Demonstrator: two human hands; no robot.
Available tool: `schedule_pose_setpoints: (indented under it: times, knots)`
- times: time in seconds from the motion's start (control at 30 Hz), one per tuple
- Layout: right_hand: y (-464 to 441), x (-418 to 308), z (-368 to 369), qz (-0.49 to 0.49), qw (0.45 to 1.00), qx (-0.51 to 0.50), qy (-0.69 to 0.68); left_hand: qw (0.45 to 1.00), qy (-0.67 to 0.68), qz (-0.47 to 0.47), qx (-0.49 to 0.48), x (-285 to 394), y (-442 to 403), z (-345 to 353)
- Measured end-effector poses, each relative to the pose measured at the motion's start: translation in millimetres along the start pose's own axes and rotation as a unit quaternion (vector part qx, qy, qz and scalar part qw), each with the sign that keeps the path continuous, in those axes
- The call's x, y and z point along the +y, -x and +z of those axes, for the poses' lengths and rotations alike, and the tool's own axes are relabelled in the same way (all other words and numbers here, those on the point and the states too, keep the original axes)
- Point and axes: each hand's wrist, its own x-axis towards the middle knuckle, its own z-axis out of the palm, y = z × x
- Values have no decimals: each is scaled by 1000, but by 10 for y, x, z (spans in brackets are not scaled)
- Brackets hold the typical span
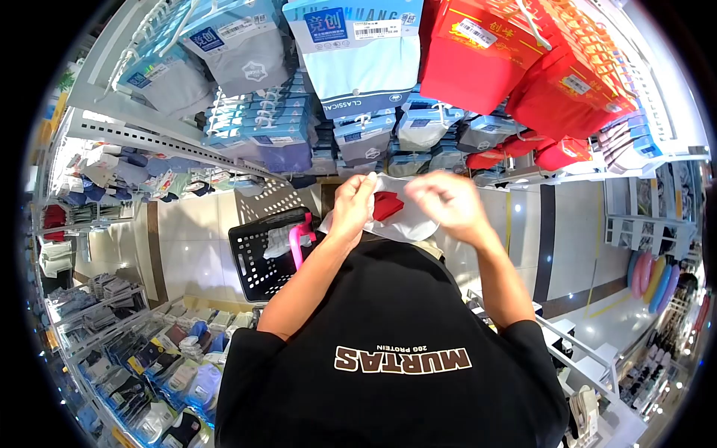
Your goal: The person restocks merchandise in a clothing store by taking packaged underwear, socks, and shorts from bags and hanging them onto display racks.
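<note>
Nearby are a basket (252,256) and red packets (464,71), left hand (350,210) pinching a pale bag (414,221), right hand (455,207) blurred, grip unclear.

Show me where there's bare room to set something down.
Bare floor lies between the brown strip and the black basket; more lies between the right forearm and the dark strip. Crowded: the hanging packets ahead and the lower-left packets.

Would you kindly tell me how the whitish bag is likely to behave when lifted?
The whitish bag would probably flop, since its film looks thin and rumpled. It is likely light for its size, as only a small red bundle shows within its outline.
</note>
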Motion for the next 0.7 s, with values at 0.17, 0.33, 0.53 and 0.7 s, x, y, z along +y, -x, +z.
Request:
schedule_pose_setpoints:
  times: [0.17, 0.33, 0.53, 0.7]
  knots:
    - [279, 1014, 772, 183, 944, -267, 60, 998, 3, 35, -43, -195, 39, 277]
    - [593, 1508, 1136, 136, 948, -268, 107, 985, -116, 84, -94, -364, 284, 631]
    - [788, 1549, 1080, 173, 939, -267, 129, 967, -204, 61, -143, -412, 375, 647]
    - [866, 1555, 988, 189, 934, -267, 141, 962, -200, 52, -179, -473, 347, 685]
